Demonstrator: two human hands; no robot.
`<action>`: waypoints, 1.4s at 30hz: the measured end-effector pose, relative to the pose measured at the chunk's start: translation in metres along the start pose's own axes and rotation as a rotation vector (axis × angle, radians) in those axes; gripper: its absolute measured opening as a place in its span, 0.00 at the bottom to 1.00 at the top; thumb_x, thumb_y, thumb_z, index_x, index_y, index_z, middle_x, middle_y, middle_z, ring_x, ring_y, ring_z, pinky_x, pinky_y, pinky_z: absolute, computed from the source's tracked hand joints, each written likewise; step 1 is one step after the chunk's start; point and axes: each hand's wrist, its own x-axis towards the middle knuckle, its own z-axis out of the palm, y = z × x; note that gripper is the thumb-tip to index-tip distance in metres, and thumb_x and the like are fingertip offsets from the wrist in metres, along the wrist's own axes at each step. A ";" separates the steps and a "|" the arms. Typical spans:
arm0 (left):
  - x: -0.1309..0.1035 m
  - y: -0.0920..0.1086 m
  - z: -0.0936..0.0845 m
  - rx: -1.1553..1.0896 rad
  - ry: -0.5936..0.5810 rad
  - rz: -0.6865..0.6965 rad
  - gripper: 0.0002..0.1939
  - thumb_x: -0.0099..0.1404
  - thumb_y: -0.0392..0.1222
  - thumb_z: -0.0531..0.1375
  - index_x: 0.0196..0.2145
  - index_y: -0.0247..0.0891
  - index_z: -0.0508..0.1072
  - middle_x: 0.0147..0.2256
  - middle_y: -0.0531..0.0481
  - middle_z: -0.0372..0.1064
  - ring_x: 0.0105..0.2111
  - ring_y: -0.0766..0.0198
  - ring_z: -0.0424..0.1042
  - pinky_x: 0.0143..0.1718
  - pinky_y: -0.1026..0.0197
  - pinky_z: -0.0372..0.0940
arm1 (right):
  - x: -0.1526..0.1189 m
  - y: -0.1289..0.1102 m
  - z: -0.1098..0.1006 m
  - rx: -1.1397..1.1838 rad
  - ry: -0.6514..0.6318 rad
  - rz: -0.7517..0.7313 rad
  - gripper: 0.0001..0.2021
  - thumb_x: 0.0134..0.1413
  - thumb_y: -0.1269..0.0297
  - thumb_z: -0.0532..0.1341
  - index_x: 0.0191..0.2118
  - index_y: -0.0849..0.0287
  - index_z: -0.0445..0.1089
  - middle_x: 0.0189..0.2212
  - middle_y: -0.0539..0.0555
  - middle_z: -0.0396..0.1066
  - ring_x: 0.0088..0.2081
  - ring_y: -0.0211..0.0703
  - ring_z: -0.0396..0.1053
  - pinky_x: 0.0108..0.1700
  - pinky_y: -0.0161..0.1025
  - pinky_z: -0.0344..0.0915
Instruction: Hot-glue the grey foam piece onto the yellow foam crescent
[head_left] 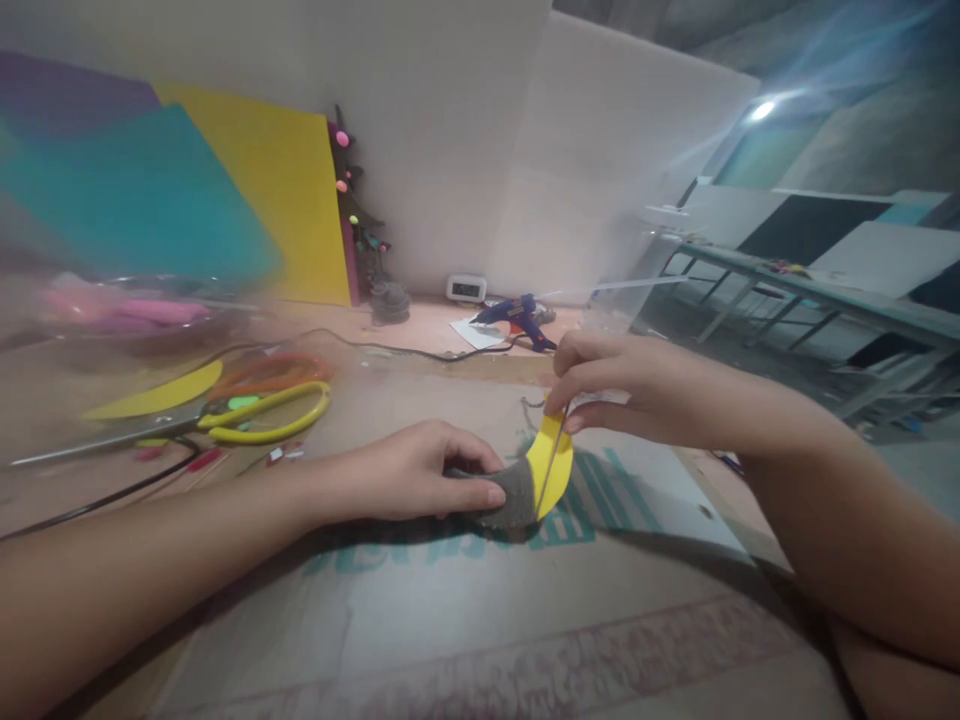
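Note:
My left hand [420,470] is closed on a curved yellow card piece [556,470], gripping the part of it covered in close rows of grey cord [517,497]. The bare yellow end points up and to the right. A single grey strand crosses this yellow face from the wrapped edge up to my right hand [592,385]. The fingers of that hand are pinched together on the strand at the tip of the yellow piece. Beneath both hands lies a pale board [420,630] with green and reddish print.
Yellow-handled scissors [266,415] and a yellow card cutout [161,392] lie left. Behind are a blue glue gun [517,315], a small white digital clock [466,289] and a dark ornament [390,300]. Coloured sheets [262,190] lean at the back left. A black cable crosses the table.

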 end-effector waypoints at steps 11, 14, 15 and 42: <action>-0.001 0.001 0.000 -0.012 -0.036 0.002 0.15 0.63 0.52 0.61 0.36 0.36 0.79 0.26 0.54 0.69 0.23 0.72 0.61 0.24 0.70 0.57 | 0.009 0.004 0.019 0.125 0.122 0.077 0.08 0.64 0.65 0.59 0.37 0.59 0.75 0.34 0.53 0.69 0.34 0.36 0.66 0.36 0.34 0.60; -0.001 0.001 -0.001 0.005 -0.066 0.045 0.15 0.64 0.51 0.61 0.38 0.37 0.80 0.30 0.52 0.73 0.28 0.70 0.65 0.29 0.69 0.60 | 0.010 0.006 0.022 0.181 0.138 0.048 0.08 0.63 0.64 0.60 0.37 0.59 0.76 0.32 0.52 0.69 0.32 0.35 0.65 0.33 0.33 0.59; -0.001 0.001 -0.001 0.007 -0.079 0.055 0.16 0.64 0.51 0.61 0.39 0.37 0.80 0.31 0.52 0.74 0.29 0.69 0.66 0.31 0.68 0.61 | 0.011 0.007 0.023 0.211 0.137 0.043 0.08 0.63 0.64 0.60 0.36 0.59 0.76 0.32 0.52 0.69 0.31 0.34 0.65 0.32 0.33 0.59; 0.010 -0.011 -0.026 0.094 0.426 -0.010 0.21 0.65 0.56 0.57 0.39 0.36 0.79 0.24 0.53 0.68 0.22 0.69 0.61 0.21 0.68 0.55 | 0.024 0.034 0.089 0.538 0.639 0.612 0.12 0.61 0.65 0.53 0.47 0.60 0.66 0.38 0.54 0.69 0.36 0.39 0.67 0.40 0.39 0.66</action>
